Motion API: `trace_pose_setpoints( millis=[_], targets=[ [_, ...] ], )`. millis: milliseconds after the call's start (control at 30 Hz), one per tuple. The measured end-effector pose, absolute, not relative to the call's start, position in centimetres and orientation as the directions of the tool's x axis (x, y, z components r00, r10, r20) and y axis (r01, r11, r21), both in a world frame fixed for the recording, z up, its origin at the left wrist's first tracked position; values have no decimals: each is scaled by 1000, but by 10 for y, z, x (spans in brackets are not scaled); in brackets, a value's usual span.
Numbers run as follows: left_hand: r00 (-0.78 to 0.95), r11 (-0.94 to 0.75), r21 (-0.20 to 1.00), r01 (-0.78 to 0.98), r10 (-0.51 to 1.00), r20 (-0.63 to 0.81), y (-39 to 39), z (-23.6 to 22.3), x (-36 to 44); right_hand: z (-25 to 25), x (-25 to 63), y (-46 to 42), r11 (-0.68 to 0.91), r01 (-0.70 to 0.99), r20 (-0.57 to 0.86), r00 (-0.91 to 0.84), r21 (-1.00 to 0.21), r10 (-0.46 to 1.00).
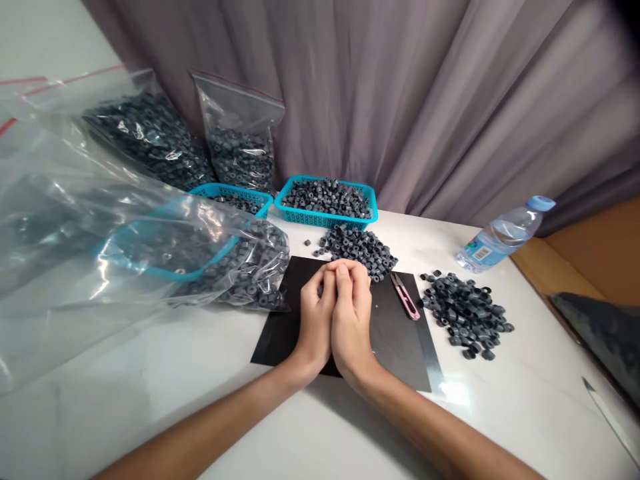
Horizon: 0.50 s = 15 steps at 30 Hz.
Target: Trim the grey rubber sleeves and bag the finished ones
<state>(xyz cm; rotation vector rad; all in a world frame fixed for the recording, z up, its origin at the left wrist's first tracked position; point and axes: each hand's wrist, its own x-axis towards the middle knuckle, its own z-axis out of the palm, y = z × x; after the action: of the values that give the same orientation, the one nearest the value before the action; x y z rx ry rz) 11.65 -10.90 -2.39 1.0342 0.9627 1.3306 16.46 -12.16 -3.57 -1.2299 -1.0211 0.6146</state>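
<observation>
My left hand and my right hand are pressed side by side, fingers curled together in a cupped shape above a black mat. A dark bit shows between the left fingers, but what they enclose is hidden. Just beyond the fingertips lies a pile of small grey ring-shaped plastic parts. Pink-handled thread snips rest on the mat to the right of my hands. A second pile of grey parts sits on the table past the mat's right edge.
Turquoise baskets of grey parts stand at the back. A large clear bag of them spreads over the left side, with more zip bags behind. A water bottle stands tilted-looking at right; a grey curtain hangs behind.
</observation>
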Motion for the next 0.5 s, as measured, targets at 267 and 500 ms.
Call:
trace_pose_setpoints(
  millis=[267,500],
  targets=[
    [110,-266,960,-90,955,275,-96,4,152,-6,201,-103,278,-172,155,511,-945,845],
    [194,-466,881,80,874,445,-91,20,182,2,226,-96,303,-416,120,411,-857,904]
  ],
)
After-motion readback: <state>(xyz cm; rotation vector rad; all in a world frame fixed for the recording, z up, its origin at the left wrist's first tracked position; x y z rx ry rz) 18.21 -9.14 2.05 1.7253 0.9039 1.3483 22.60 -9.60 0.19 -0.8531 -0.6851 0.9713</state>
